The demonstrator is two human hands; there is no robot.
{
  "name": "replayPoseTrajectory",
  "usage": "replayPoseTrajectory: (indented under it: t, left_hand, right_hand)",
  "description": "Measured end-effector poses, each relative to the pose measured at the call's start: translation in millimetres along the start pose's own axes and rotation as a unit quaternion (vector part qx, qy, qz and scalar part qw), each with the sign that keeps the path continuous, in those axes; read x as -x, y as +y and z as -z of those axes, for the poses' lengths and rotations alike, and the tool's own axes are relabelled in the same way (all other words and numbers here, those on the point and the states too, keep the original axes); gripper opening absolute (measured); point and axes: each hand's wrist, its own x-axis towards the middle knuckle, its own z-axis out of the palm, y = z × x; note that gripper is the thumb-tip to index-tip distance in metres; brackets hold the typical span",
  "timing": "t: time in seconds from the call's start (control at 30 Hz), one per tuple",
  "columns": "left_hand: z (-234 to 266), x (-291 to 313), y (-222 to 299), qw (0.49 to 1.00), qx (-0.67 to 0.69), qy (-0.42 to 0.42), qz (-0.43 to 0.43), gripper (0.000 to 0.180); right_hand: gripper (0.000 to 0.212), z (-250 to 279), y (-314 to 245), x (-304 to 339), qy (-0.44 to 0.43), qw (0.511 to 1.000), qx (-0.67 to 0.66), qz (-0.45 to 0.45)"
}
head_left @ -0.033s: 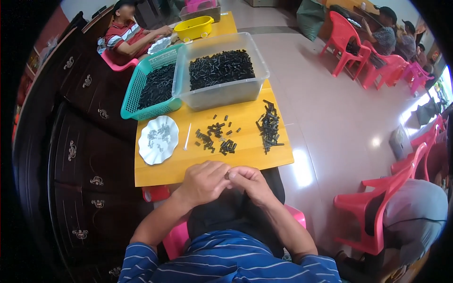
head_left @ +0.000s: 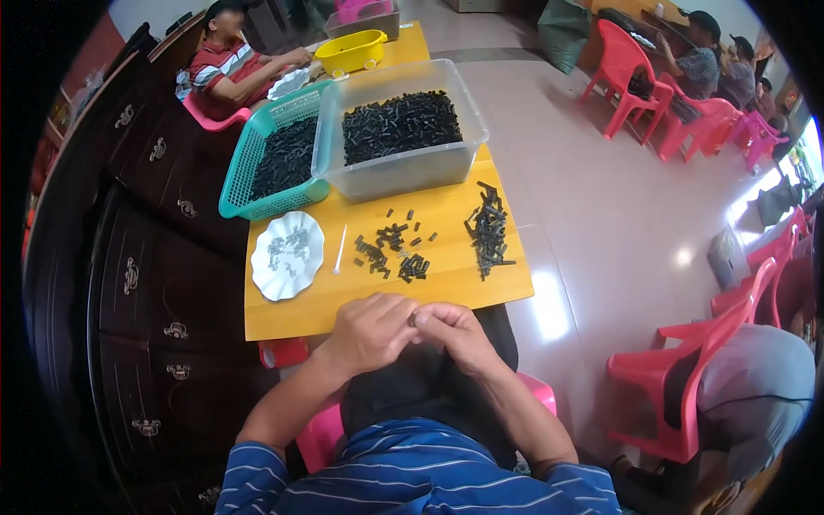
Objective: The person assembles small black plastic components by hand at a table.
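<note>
We hold both hands together just off the near edge of the yellow table (head_left: 296, 319), above our lap. Our right hand (head_left: 455, 331) pinches a small dark piece (head_left: 413, 318) between thumb and forefinger; the piece is mostly hidden. Our left hand (head_left: 375, 330) is curled against it from the other side, but we cannot tell whether its fingertips grip too. Ahead of us lie a loose scatter of short black pieces (head_left: 415, 268) and, to its right, a heap of black pieces (head_left: 487, 236). On the left, a thin white stick (head_left: 342, 246) lies beside a white wavy-rimmed plate (head_left: 265, 281) bearing small clear bits (head_left: 292, 245). Behind these, a turquoise basket (head_left: 279, 205) and a translucent bin (head_left: 403, 177) hold many more black pieces.
</note>
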Motion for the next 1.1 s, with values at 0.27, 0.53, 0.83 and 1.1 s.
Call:
replayPoseTrajectory:
  t: [0.27,0.53,0.83,1.1]
  left_hand:
    - [-2.7,-1.5,0.0,1.0,0.007,0.005,-0.01,0.025]
    - [-4.5,-2.9,-2.1,1.0,-0.01,0.004,-0.016,0.025]
    - [-11.2,-10.1,-10.5,1.0,0.011,0.001,0.012,0.032]
    - [-15.0,-11.1,-11.8,0.999,0.03,-0.003,0.024,0.026]
  right_hand:
    - [0.025,4.7,8.0,-1.6,0.006,1.0,0.014,-0.004]
    - [0.026,2.2,1.9,1.7,0.014,1.0,0.006,0.001]
    - [0.032,9.2,-4.9,0.5,0.025,0.997,-0.065,-0.024]
    - [0.032,9.8,0.2,-1.5,0.025,0.997,-0.067,-0.021]
